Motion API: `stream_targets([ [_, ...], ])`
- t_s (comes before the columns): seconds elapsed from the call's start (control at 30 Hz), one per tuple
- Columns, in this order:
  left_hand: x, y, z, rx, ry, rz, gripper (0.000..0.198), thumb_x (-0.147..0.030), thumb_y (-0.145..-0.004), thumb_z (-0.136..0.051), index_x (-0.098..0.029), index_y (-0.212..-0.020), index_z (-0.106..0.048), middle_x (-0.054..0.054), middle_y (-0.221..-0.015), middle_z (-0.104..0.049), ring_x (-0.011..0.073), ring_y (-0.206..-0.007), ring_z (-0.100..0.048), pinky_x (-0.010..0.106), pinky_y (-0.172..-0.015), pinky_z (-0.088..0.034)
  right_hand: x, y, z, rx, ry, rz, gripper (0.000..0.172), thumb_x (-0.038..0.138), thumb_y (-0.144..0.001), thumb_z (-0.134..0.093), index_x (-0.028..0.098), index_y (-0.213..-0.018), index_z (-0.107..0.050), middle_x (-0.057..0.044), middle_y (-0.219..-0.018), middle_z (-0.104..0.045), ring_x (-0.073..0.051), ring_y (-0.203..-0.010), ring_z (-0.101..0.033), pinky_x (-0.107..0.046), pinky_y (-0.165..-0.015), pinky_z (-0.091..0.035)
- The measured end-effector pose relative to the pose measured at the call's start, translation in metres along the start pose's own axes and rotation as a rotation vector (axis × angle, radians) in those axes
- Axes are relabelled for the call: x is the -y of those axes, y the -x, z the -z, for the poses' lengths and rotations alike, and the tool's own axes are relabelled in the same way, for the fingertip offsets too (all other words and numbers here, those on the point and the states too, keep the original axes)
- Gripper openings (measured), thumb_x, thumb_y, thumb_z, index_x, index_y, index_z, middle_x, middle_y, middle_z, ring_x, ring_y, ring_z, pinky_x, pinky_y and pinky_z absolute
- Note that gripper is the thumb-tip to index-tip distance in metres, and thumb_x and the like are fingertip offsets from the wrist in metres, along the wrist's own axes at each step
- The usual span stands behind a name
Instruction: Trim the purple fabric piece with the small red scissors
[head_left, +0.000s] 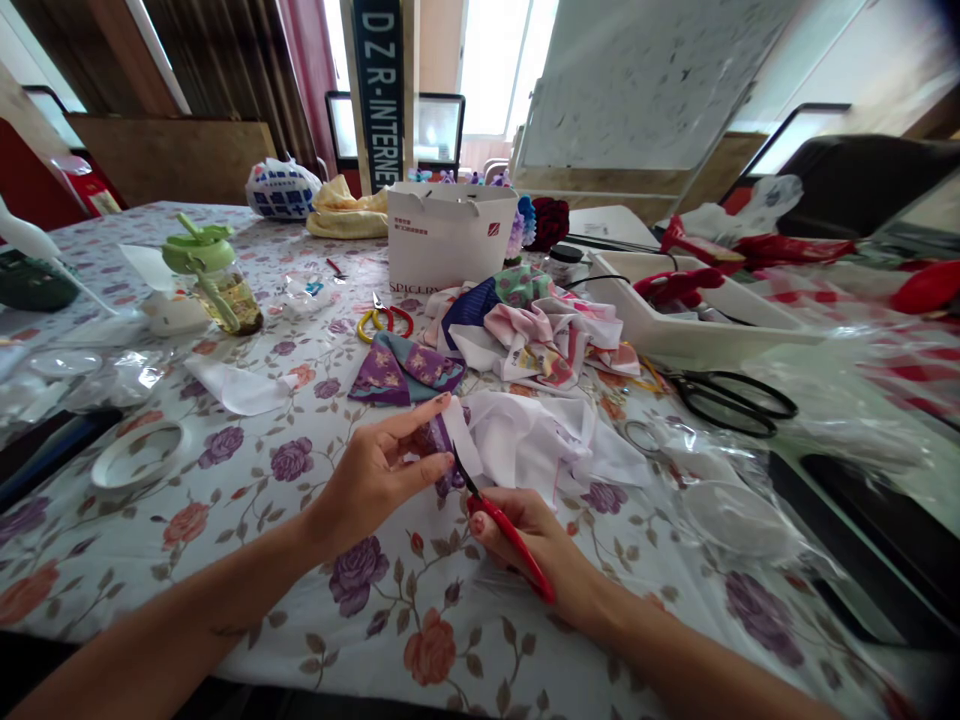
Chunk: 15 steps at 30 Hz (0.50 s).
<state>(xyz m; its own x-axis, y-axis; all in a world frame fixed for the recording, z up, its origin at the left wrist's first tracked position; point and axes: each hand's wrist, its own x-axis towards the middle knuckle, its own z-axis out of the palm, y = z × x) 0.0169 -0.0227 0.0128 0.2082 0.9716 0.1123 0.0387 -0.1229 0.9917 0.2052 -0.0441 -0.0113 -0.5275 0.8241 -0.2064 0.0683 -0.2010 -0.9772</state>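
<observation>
Red-handled scissors with a slim dark blade [517, 545] sit in your right hand [529, 530], your fingers clamped around the handle at the near middle of the floral-printed tablecloth [390, 640]. Your left hand [379, 470] pinches a small piece of purple printed fabric [435, 437] between thumb and fingers, and a narrow white fabric strip [460, 432] stands along its right side. Your hands are apart from each other, though close, with the blade pointing up and left at the strip's lower end. It is too small to tell whether the blade touches the strip, or whether the scissors are parted.

Just right of the strip you have crumpled white cloth [551, 440] spread flat and loose. Beyond your left hand lies a folded purple-and-teal flowered cloth [405, 370], with pliers with one yellow and one red handle [383, 311] just behind it. To their right is a heaped pile of pastel printed fabrics [536, 330], in front of a white cardboard box [442, 235]. Large black-handled scissors [679, 381] lie farther to your right.
</observation>
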Motion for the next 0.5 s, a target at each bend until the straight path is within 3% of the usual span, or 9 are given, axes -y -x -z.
stream_targets([
  [0.1,0.0023,-0.0006,0.0006,-0.009,0.028,-0.003,0.058,-0.025,-0.074,-0.073,-0.015,-0.129,-0.059,0.008,-0.111,-0.073,0.0222,-0.098,-0.067,0.03,-0.084,-0.057,-0.0018,-0.0006,0.0012,-0.004,0.029,-0.004,0.056,0.066,-0.074,-0.064,0.019,-0.057,-0.038,0.008,-0.051,-0.026,-0.006,-0.048,-0.018,-0.026,-0.044,-0.012],
  [0.2,0.004,-0.0004,0.0,-0.013,0.038,0.009,0.06,-0.024,-0.073,-0.073,-0.014,-0.13,-0.058,0.009,-0.124,-0.067,0.0238,-0.108,-0.065,0.031,-0.092,-0.054,-0.003,-0.0007,0.0024,-0.008,0.054,-0.003,0.054,0.063,-0.074,-0.066,0.018,-0.058,-0.04,0.008,-0.054,-0.027,-0.006,-0.05,-0.019,-0.025,-0.045,-0.013],
  [0.5,0.0051,0.0,-0.0004,-0.026,0.028,0.003,0.06,-0.021,-0.072,-0.074,-0.016,-0.129,-0.059,0.008,-0.125,-0.067,0.0216,-0.1,-0.067,0.027,-0.081,-0.057,-0.0033,-0.0012,0.0028,0.026,0.067,0.024,0.058,0.071,-0.076,-0.058,0.02,-0.059,-0.035,0.008,-0.052,-0.027,-0.006,-0.048,-0.02,-0.025,-0.045,-0.012],
])
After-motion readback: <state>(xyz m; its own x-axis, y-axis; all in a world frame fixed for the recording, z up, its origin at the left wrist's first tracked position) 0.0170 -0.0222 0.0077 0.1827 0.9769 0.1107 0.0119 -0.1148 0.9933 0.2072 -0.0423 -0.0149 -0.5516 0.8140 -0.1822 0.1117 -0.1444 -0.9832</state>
